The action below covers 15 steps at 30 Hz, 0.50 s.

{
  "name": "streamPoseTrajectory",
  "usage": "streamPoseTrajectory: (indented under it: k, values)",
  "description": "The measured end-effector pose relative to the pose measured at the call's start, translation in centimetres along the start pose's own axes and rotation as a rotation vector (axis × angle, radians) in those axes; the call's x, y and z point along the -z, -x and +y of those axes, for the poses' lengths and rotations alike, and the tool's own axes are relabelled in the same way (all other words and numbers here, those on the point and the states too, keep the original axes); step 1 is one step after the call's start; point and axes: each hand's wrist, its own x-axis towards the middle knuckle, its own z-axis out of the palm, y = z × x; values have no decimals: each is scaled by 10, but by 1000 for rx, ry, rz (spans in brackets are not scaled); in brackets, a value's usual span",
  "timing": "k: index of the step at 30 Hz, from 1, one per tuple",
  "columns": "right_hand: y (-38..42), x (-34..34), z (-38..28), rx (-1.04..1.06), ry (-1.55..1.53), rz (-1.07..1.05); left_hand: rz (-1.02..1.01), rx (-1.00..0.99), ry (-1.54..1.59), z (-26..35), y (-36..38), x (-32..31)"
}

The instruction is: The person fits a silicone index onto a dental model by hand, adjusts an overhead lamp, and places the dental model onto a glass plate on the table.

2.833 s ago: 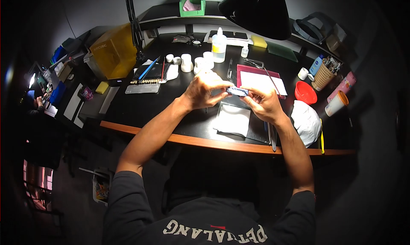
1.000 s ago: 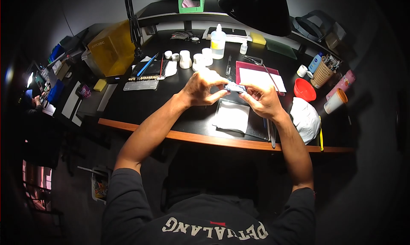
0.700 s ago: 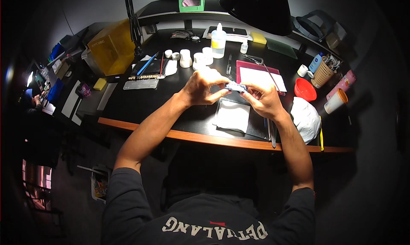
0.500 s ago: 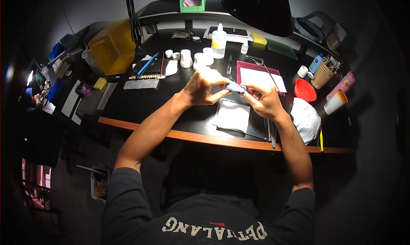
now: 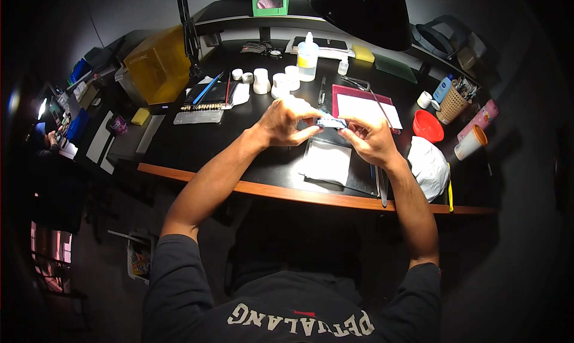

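Observation:
A small blue-and-white piece (image 5: 330, 123), with what looks like a row of white bumps along it, is held above the desk between both hands. My left hand (image 5: 292, 122) pinches its left end between thumb and fingertips. At the right end, my right hand (image 5: 372, 140) grips it the same way. The fingertips cover part of the piece, and its fine detail is too small to make out. Below the hands, a folded white cloth or tissue (image 5: 327, 164) lies on the desk. Behind my right hand is a magenta-edged tray (image 5: 360, 91) bearing a white sheet.
White jars (image 5: 261, 81) and a clear squeeze bottle (image 5: 307, 59) stand at the back. Thin brushes (image 5: 207, 90) lie left. On the right are a red bowl (image 5: 427, 126), a crumpled white bag (image 5: 428, 168) and a woven pen holder (image 5: 451, 109). A black lamp (image 5: 362, 14) hangs overhead.
The piece has tilted slightly between the fingers, so its white row shows more clearly. Both hands keep their hold and barely move.

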Motion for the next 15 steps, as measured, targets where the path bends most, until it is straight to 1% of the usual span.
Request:
streamPoseTrajectory:
  k: [8,11,15]
  values:
    - [-1,1,1,33,2,17,17,-3,8,0,0,0]
    - [-1,1,-1,23,13,6,5,21,12,2,0,2]
    - [1,0,1,9,4,1,14,-2,22,0,0,0]
